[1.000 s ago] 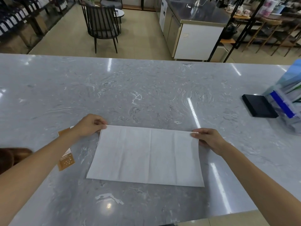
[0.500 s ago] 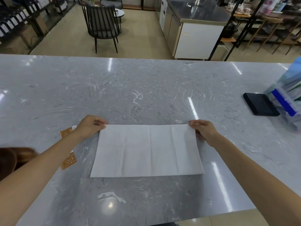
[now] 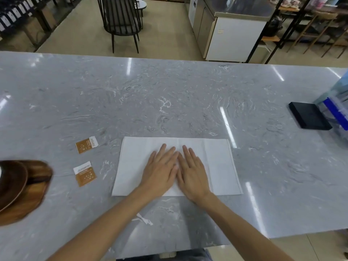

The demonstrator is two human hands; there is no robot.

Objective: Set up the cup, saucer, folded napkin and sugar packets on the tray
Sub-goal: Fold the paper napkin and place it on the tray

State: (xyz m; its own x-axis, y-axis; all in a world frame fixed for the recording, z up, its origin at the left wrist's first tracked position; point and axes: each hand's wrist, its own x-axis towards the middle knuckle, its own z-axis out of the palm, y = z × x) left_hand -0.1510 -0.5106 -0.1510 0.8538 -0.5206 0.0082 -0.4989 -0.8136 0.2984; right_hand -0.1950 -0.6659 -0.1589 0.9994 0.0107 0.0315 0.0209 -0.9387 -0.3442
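**Marble counter, napkin half-folded under two flat palms**

Grey marble counter (image 3: 169, 102) carries everything. At its left edge sits the wooden tray (image 3: 37, 187), only partly in view, with what looks like a dark saucer (image 3: 11, 181) on it; no cup can be made out. The white napkin (image 3: 216, 166) lies mid-counter as a wide rectangle. Both hands rest on its middle, side by side: left hand (image 3: 160, 170) and right hand (image 3: 192, 172) are spread flat, fingers extended, gripping nothing. This looks like the folding step, pressing a crease. The next move probably calls for pinching one short edge and folding it across. Two brown sugar packets (image 3: 86, 145) (image 3: 84, 173) lie between napkin and tray.
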